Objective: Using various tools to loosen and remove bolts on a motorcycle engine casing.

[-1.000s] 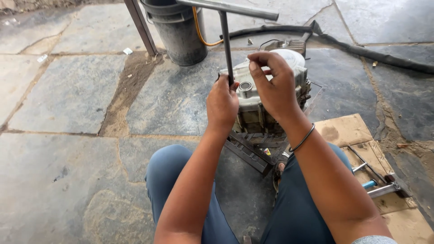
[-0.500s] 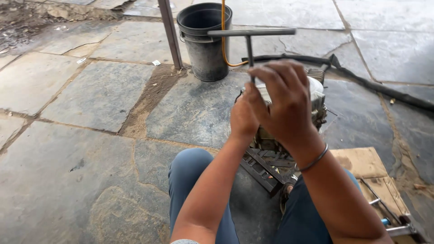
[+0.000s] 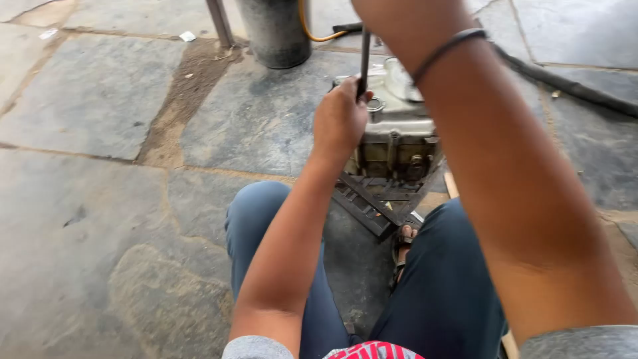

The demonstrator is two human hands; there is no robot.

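Observation:
A grey metal engine block (image 3: 399,126) stands on a dark metal frame (image 3: 372,203) on the stone floor, between my knees. An upright T-handle wrench shaft (image 3: 364,56) rises from the top of the block. My left hand (image 3: 340,119) is closed around the lower part of that shaft. My right forearm, with a dark bracelet at the wrist (image 3: 446,48), reaches up and out past the top edge of the view. My right hand itself is out of sight.
A dark bucket (image 3: 274,30) with a yellow hose stands behind the block, next to a slanted metal post (image 3: 219,21). A black hose (image 3: 565,81) runs across the slabs at right. My legs in blue trousers (image 3: 425,292) fill the foreground.
The view has tilted down and closer. My right hand rose from the wrench's crossbar out of the top of the frame. My left hand stays on the shaft.

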